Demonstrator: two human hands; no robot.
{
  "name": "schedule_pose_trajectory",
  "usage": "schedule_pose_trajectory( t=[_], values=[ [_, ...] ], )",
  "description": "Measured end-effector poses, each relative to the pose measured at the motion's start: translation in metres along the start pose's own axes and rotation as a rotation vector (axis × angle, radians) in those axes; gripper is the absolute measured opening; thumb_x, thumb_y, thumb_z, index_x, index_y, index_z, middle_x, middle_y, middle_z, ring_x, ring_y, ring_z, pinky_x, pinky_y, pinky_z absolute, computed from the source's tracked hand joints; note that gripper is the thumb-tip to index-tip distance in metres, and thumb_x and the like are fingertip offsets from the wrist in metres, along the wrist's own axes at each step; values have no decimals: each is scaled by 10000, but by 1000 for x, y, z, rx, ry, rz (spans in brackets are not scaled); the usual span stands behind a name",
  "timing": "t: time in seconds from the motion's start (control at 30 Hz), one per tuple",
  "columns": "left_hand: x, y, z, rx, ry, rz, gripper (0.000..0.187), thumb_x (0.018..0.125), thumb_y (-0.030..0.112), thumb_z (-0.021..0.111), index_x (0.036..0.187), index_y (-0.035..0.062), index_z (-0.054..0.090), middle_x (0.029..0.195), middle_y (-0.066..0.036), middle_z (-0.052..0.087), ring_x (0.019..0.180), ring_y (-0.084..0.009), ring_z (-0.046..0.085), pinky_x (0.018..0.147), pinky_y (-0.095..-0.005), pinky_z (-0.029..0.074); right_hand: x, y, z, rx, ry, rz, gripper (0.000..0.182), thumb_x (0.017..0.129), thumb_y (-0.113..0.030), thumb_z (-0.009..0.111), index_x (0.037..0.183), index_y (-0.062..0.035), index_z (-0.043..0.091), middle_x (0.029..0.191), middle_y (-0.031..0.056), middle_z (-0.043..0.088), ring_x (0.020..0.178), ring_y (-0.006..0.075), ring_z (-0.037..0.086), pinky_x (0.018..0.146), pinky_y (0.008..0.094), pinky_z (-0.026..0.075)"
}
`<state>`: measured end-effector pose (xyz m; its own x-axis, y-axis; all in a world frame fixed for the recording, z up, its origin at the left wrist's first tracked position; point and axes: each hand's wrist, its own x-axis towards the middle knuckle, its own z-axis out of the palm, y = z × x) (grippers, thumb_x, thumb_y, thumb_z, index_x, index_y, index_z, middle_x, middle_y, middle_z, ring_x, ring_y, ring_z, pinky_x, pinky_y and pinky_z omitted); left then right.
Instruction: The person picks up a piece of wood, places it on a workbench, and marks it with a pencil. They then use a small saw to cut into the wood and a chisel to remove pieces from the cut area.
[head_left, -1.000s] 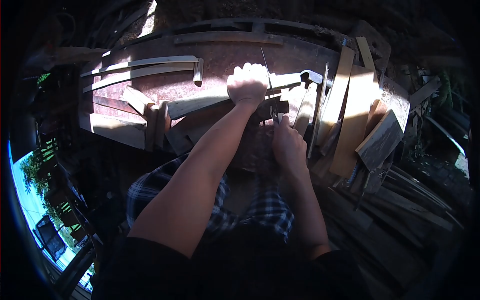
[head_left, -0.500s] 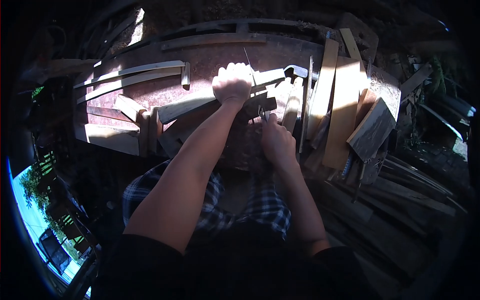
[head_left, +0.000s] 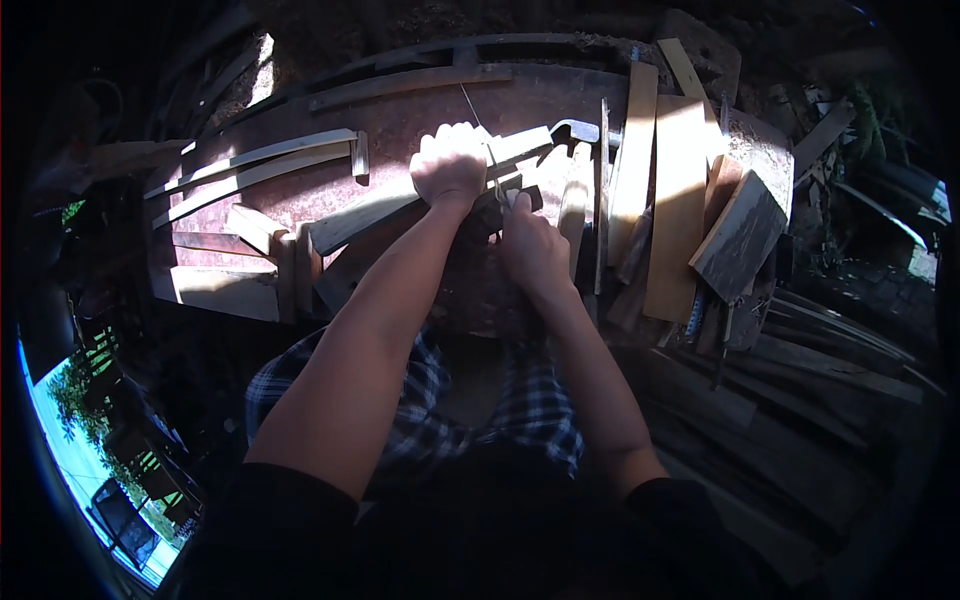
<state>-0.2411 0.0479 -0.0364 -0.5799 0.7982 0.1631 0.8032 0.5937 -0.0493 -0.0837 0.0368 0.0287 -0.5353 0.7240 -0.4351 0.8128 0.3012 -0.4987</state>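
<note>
My left hand (head_left: 448,165) is closed over a pale wooden board (head_left: 365,212) lying at a slant on the workbench, its fingers curled in bright sunlight. My right hand (head_left: 535,245) is wrapped round the handle of a handsaw, just right of the board and nearer to me. From that hand the thin saw blade (head_left: 491,158) runs away from me, crossing the board close beside my left knuckles. The handle itself is mostly covered by my fingers. A dark wood block (head_left: 526,196) lies beside the right hand.
Several planks (head_left: 676,210) lie on the right of the workbench (head_left: 400,108), near a curved metal tool (head_left: 580,130). Thin strips (head_left: 255,160) and a small block (head_left: 257,226) are on the left. More lumber (head_left: 790,360) is piled low at the right.
My right hand has moved forward and slightly left, pushing the saw farther away from me across the board. The left hand keeps its hold, while the whole view has shifted a little.
</note>
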Motion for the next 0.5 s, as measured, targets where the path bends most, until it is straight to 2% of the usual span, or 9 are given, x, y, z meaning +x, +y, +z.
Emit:
schedule_pose_trajectory(
  t=[0.07,0.1,0.23,0.3,0.4,0.5],
  values=[
    [0,-3,0,21,10,5,135,852,269,528,872,154,596,861,-29,608,815,-234,626,602,-396,532,17,-3,8,9,60,-41,202,956,-216,454,993,-17,456,710,233,663,722,415,681,649,503,544],
    [-1,0,2,28,16,-1,142,855,277,527,873,155,597,863,-31,609,815,-235,627,600,-397,532,6,0,7,10,57,-30,202,956,-216,454,993,-17,456,710,233,663,722,415,681,649,503,544],
    [-1,-3,1,26,-27,-25,157,865,293,522,878,157,600,870,-34,610,815,-236,627,602,-392,532,-71,8,-20,-76,-130,82,170,936,-183,459,987,-20,459,723,238,667,719,407,685,647,508,543],
    [1,0,0,22,0,-11,169,874,306,516,881,161,602,876,-35,611,817,-236,628,606,-392,534,-78,5,-22,-91,-190,153,161,930,-172,460,986,-21,461,726,239,668,719,406,686,647,510,542],
    [0,2,-1,0,0,11,162,873,297,519,872,155,599,874,-38,610,819,-236,629,614,-389,537,-31,2,-9,-82,-38,11,177,933,-166,455,1003,-5,474,733,229,675,722,405,688,641,513,538],
    [-1,-2,-2,16,19,19,148,864,279,528,860,148,597,855,-40,607,811,-239,632,617,-393,539,5,-6,0,-13,58,-31,184,932,-164,458,1006,3,477,738,227,676,717,405,688,636,505,541]
  ],
)
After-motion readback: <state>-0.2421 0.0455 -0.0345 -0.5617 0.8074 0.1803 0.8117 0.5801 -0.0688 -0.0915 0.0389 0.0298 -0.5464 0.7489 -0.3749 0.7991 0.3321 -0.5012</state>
